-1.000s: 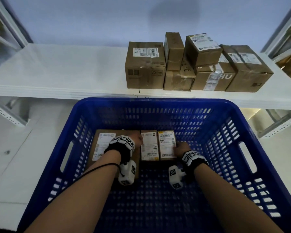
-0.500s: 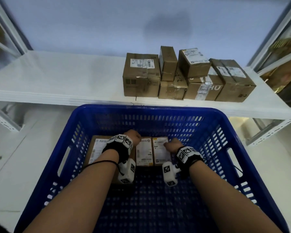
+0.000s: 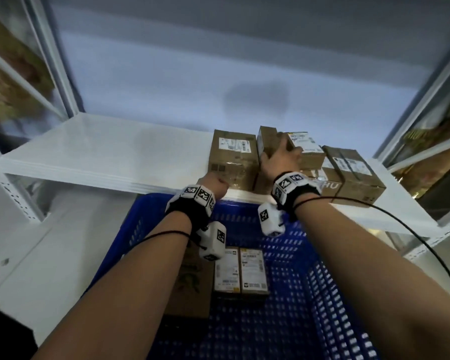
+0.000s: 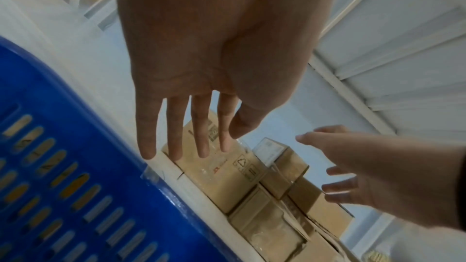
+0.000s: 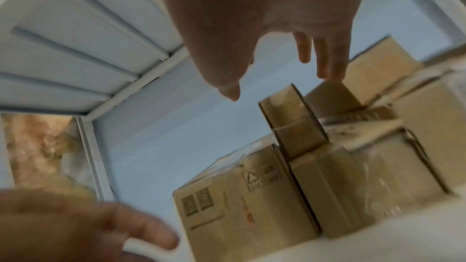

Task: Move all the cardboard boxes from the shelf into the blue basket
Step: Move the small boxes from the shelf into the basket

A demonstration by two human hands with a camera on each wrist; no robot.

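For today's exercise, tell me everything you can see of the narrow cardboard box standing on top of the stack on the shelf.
The narrow box is plain brown cardboard, sealed with glossy clear tape, and no label shows on its visible faces. It stands upright on a lower box in the cluster on the white shelf, beside a labelled box. The right hand reaches over it with fingers spread; whether they touch it cannot be told.
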